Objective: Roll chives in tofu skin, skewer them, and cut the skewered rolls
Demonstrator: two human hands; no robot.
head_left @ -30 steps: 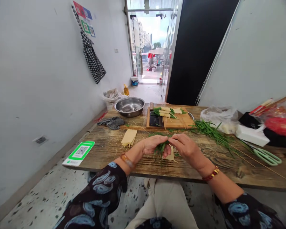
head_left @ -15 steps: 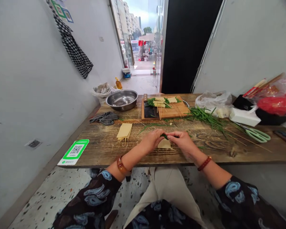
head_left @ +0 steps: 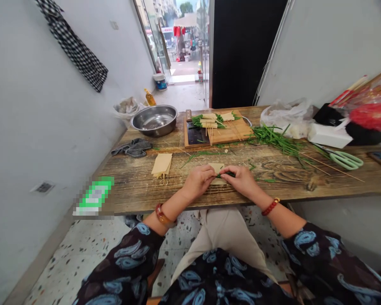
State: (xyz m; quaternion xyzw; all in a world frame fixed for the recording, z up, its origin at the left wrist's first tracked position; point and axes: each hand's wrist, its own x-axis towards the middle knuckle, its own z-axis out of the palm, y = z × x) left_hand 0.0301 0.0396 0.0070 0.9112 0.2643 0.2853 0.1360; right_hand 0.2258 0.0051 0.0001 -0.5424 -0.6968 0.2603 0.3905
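Several finished-looking rolls (head_left: 208, 123) on the wooden cutting board (head_left: 233, 134), pale wrappers around chives, green ends out at the sides, thin sticks (head_left: 212, 136) poking from some; exact count unclear because of overlap. Judging by these, part of the wrapping already done. In hand, another one: a bundle of chives (head_left: 230, 174) over a single pale sheet (head_left: 216, 167), probably tofu skin, flat on the near part of the tabletop (head_left: 282, 186), on the person's side of the board. Left-hand grip (head_left: 198, 181) closed, fingertips apparently pinched on the bundle near its left end; right-hand grip (head_left: 240, 180) likewise closed on it, just beside, toward the right end. Apparently at the stage of gathering and lining up the greens; sheet not yet folded over them, as far as visible past the fingers. No stick to be seen in this one.

Remaining, by the look of it: a stack of sheets (head_left: 161, 163) left of the hands and apart from them, plus a loose heap of chives (head_left: 282, 142) beside the board's right edge, so material for more. Also two longer sticks (head_left: 336, 169) near the green-handled scissors (head_left: 347, 161), both apart from the hands.
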